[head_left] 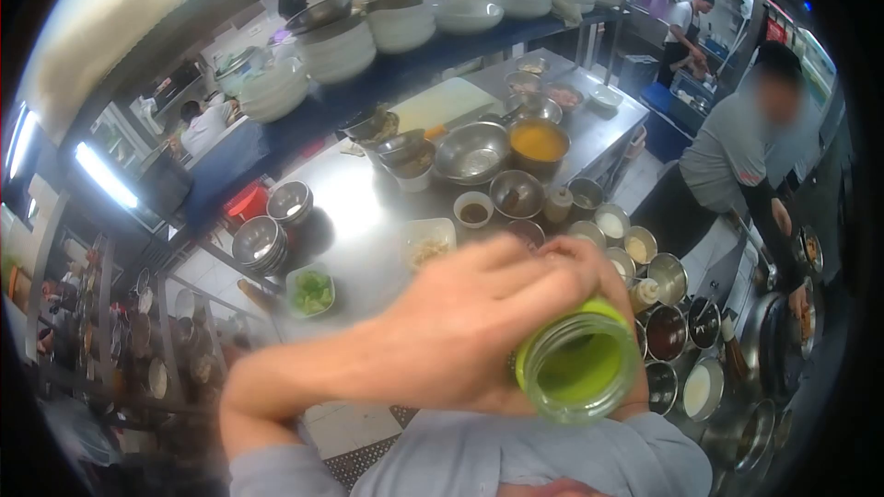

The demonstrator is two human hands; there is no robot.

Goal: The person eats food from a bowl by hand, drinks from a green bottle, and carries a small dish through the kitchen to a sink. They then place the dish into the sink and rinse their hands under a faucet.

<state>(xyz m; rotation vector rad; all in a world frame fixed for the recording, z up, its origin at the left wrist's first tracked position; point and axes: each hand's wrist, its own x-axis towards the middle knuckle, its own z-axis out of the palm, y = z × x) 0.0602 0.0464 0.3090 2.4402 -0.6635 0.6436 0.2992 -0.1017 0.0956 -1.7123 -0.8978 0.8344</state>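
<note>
Close to the camera, a glass jar with a bright green inside is tilted so its open mouth faces the view. My left hand reaches across from the left, its fingers bent against the jar's upper side. Behind the jar is my right hand, its fingers wrapped round the far side and partly hidden by the jar and my left hand. Just beyond my hands, on the steel table, are a white dish of pale food and a small bowl of dark sauce.
Steel bowls, an orange-filled pot and sauce containers crowd the table's far and right parts. Leafy greens sit at the left. Stacked bowls line a shelf above. A co-worker stands at the right.
</note>
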